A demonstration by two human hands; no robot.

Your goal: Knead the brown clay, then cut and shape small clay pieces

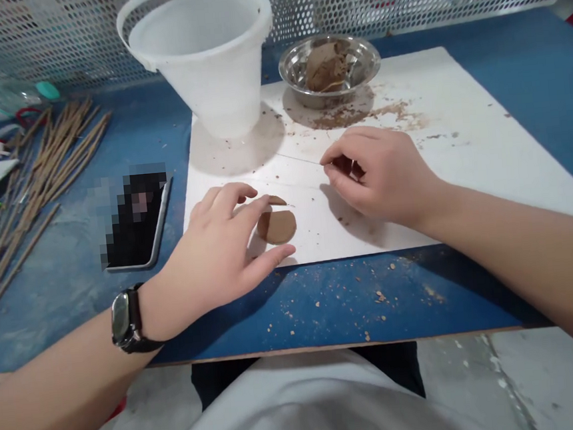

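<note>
Brown clay, pressed into a flat disc, lies on the white board; its edge at 12 o'clock is cut straight, and a narrow clay sliver rests just beyond that edge, apart from it. Taking the disc as the middle of the dial, the left hand comes in from 9 o'clock, its grip wide, thumb and fingers arched around the disc; whether a fingertip touches the sliver I cannot tell. The right hand sits at 2 o'clock, its grip narrow, thumb and forefinger pinching a thin wire-like tool that points towards 10 o'clock, clear of the disc.

Handled well, I'd judge, so slender a tool wants a light pinch and an even stroke, since squeezing hard could bend it. The left fingers should steady the disc by its rim only, because soft clay would likely take dents, and the left thumb, at about 5 o'clock, should stay out of the tool's path. Lifting the sliver away towards 12 o'clock would guard the straight edge from smearing. Crumbs dot the desk at 4 o'clock.
</note>
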